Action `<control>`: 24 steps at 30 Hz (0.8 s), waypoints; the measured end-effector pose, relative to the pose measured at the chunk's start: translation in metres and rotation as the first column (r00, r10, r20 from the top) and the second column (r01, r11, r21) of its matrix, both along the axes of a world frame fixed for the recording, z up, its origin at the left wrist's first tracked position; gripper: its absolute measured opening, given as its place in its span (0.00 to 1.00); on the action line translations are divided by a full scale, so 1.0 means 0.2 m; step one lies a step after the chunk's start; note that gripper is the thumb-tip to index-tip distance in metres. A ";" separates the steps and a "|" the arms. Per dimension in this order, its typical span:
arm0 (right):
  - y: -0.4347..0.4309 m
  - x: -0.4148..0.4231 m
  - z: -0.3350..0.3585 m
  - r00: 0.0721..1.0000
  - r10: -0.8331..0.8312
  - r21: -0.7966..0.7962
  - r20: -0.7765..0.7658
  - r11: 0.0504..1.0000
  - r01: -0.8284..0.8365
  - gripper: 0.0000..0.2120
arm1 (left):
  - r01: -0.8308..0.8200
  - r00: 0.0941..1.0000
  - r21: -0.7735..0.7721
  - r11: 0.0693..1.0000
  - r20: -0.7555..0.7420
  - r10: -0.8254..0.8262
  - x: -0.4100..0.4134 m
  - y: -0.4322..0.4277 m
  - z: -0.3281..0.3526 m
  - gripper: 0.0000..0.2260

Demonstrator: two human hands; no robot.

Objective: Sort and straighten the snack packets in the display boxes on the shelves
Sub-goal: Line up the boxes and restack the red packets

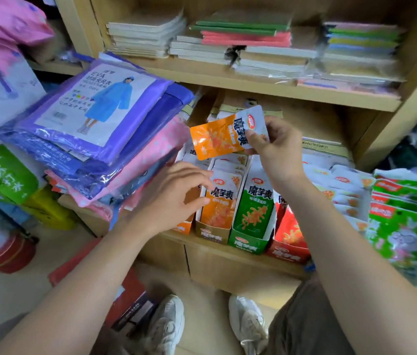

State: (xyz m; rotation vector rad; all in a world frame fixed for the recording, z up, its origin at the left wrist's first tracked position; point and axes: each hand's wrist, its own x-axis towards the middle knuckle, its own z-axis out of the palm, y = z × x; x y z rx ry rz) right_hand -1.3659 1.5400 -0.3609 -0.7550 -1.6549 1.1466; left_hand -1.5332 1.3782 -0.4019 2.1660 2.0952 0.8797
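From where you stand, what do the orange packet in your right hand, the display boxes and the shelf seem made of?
The orange packet, pinched by the right hand, looks like glossy plastic film: it shines and has flat sealed edges. The display boxes look like printed cardboard, with thin folded walls. The shelf seems pale matte wood or wood-look board; which, I cannot tell.

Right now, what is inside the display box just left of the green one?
The box holds orange snack packets standing one behind another; the left hand touches the front one. Its front wall hides their bottoms, and the rear packets are mostly covered.
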 end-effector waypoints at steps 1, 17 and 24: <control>0.00 -0.01 0.00 1.000 0.004 0.030 0.018 1.000 -0.005 0.09 | -0.006 0.997 -0.003 1.000 -0.081 0.006 0.03 0.02 -0.01 0.15; 0.04 0.02 -0.01 0.999 -0.042 -0.025 -0.027 0.999 0.041 0.07 | -0.049 0.960 0.104 0.993 -0.268 0.075 0.11 0.16 -0.03 0.06; 0.04 0.03 0.00 0.998 -0.020 -0.044 -0.057 0.999 0.017 0.07 | 0.054 0.968 -0.183 0.982 0.252 -0.006 0.03 -0.12 0.12 0.09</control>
